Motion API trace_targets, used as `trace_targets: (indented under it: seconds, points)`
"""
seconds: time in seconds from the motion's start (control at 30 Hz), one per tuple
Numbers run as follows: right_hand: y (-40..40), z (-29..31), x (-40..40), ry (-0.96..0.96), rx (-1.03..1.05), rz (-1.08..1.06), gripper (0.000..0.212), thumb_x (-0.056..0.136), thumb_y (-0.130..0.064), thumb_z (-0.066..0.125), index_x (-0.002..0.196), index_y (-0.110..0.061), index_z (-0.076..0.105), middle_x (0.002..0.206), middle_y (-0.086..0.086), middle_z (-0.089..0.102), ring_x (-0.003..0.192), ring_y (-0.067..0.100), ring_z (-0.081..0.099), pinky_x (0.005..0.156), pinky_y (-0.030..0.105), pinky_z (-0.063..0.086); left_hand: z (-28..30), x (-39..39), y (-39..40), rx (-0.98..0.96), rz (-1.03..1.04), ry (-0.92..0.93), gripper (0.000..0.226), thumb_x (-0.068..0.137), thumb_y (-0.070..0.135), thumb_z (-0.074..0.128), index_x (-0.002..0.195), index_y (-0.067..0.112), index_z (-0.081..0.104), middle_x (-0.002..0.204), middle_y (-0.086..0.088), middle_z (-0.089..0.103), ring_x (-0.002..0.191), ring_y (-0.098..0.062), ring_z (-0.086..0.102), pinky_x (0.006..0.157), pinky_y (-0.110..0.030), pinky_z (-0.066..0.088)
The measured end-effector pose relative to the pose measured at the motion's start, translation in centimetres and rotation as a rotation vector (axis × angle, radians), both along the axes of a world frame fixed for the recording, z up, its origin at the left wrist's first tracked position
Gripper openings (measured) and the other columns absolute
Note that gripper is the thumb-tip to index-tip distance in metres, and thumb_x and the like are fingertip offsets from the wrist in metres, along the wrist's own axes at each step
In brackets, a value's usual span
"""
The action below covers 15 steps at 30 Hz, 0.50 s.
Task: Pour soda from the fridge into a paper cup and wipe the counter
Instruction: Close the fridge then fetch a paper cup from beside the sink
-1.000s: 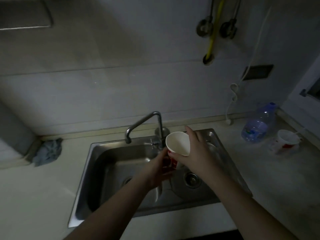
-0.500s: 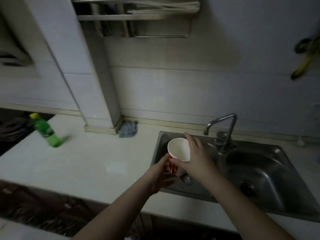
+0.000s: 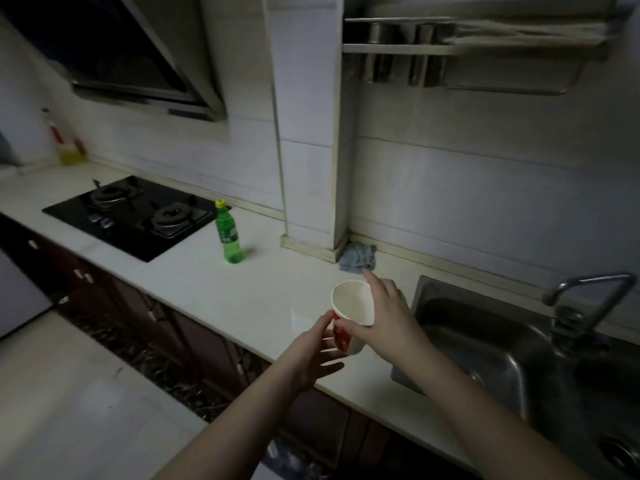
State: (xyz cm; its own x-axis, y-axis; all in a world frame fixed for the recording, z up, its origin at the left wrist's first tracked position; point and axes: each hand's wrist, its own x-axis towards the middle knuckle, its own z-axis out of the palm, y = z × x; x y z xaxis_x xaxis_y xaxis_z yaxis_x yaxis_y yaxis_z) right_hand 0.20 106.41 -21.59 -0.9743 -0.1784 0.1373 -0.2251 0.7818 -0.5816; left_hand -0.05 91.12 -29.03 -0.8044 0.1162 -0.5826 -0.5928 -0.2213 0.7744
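Countertop [image 3: 214,289] now beneath right-held cup [image 3: 351,315]

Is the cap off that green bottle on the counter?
No, the green bottle stands upright on the counter with its yellow cap on, well apart from both hands.

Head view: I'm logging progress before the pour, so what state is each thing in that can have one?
White paper cup with red print: held tilted above the counter, looks empty.
Right hand: grips the cup at its rim side.
Left hand: fingers straight, beside the cup's base.
Green plastic soda bottle: upright on the white counter, yellow cap on.
Grey-blue cloth: crumpled against the wall.
Steel faucet: no water visible.
Black gas hob: no flame visible.
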Motion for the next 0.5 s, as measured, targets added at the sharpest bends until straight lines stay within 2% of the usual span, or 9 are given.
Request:
trace_targets:
  seconds: [0.2,0.4,0.5]
  points:
    - [-3.3,-0.8,-2.4,-0.005,0.011,0.082,0.097,0.074,-0.058,0.068,0.150,-0.031,0.013,0.145,-0.005,0.029,0.131,0.015,0.030,0.105,0.035,0.034,-1.1,-1.4,-3.7,0.025,0.059,-0.027,0.059,0.086,0.061,0.058,0.115,0.009,0.065,0.101,-0.009,0.075,0.097,-0.021,0.071,0.079,-0.034,0.055]
    - [-4.7,-3.3,-6.5,-0.057,0.016,0.102,0.099,0.074,-0.058,0.069,0.150,-0.033,0.010,0.145,-0.006,0.028,0.131,0.014,0.030,0.104,0.033,0.034,-3.1,-5.3,-5.8,-0.011,0.032,-0.106,0.064,0.080,0.064,0.064,0.114,0.009,0.064,0.110,-0.012,0.071,0.103,-0.024,0.068,0.084,-0.038,0.058]
    - [-5.3,-4.7,-9.1,-0.101,-0.004,0.090,0.101,0.073,-0.058,0.069,0.150,-0.032,0.009,0.145,-0.005,0.028,0.132,0.015,0.030,0.104,0.035,0.035,-4.3,-7.8,-6.7,-0.029,0.034,-0.150,0.063,0.082,0.062,0.064,0.115,0.009,0.063,0.114,-0.013,0.068,0.106,-0.024,0.065,0.080,-0.036,0.058]
